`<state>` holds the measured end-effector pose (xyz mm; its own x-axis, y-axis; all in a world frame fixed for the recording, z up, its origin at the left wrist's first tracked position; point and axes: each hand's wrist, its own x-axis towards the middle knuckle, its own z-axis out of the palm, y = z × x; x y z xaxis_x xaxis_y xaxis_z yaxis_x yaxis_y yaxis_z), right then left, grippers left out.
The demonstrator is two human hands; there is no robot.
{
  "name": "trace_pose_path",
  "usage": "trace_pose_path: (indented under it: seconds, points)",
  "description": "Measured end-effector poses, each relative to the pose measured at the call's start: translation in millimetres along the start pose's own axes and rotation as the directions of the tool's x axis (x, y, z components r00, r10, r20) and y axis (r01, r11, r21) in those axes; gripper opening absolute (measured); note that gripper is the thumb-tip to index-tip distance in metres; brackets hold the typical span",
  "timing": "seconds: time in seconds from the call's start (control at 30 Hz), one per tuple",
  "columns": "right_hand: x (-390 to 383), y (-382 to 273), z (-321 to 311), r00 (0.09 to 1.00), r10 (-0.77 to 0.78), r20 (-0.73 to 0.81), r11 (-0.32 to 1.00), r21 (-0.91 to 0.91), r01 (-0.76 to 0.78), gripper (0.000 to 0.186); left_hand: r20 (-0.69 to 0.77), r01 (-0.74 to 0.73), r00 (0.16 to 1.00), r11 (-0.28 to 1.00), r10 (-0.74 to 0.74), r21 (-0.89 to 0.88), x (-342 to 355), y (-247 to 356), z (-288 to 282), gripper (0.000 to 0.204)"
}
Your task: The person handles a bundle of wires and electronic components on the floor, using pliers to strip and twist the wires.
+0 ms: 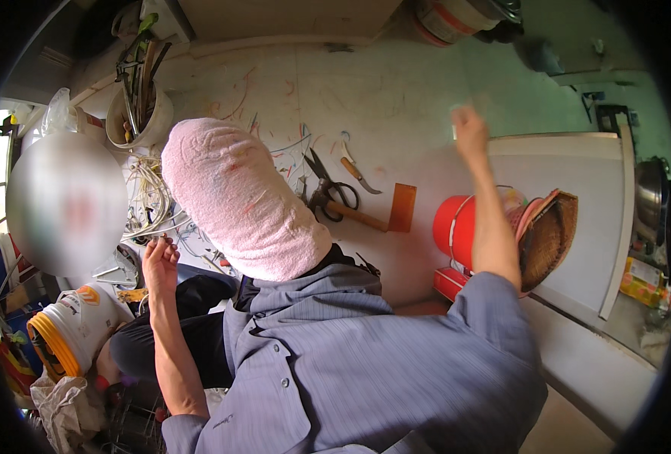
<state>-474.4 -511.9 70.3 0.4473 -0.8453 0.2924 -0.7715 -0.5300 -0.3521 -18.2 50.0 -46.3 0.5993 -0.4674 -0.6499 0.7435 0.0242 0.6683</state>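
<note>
At the surface's (411, 98) far left corner I have a white tub (160, 119) of upright tools. Nearer, along the left edge, a tangle of pale wires (149, 189) lies just beyond the left hand (160, 265), whose fingers are curled, tips close together; from here I cannot tell whether they pinch anything. I judge the tangle light and springy, apt to snag; I would grasp it where the loops bunch thickest, not by a loose end. Mid-surface, right of the pink towel (233, 189), lie dark scissors (328, 182), a curved knife (360, 177) and a wooden-handled tool (362, 216). Toward the right edge sits a red container (450, 225); beyond it the right hand (470, 135) is raised and blurred, fingers seemingly folded, contents unclear to me.
</note>
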Motion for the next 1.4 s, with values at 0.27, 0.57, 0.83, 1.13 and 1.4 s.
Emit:
trace_pose_path:
  seconds: [0.27, 0.57, 0.83, 1.13, 1.4]
  points:
    - [-154.0, 79.7, 161.0, 0.805, 0.395, 0.442, 0.917, -0.141, -0.373, 0.022, -0.042, 0.005, 0.999, 0.997, -0.002, 0.082, -6.0, -0.5, 2.3, 0.005]
    - [-168.4, 76.1, 224.5, 0.571, 0.579, 0.582, 0.794, -0.244, -0.557, 0.034, -0.149, 0.017, 0.989, 0.992, 0.001, 0.122, -10.6, -5.6, 3.2, 0.004]
    - [-178.7, 61.5, 272.2, 0.565, 0.578, 0.589, 0.795, -0.252, -0.551, 0.055, -0.215, 0.019, 0.976, 0.983, 0.021, 0.182, -23.8, -7.1, 4.7, 0.005]
    - [-156.9, 82.2, 232.1, 0.529, 0.517, 0.673, 0.584, 0.174, -0.793, 0.02, -0.25, 0.045, 0.968, 0.964, 0.022, 0.261, -12.0, -11.3, 27.8, 0.005]
    - [-166.9, 149.8, 82.2, 0.577, 0.572, 0.583, 0.739, -0.06, -0.671, 0.019, 0.024, -0.003, 1.0, 0.978, -0.003, 0.206, 5.6, -5.0, 81.9, 0.05]
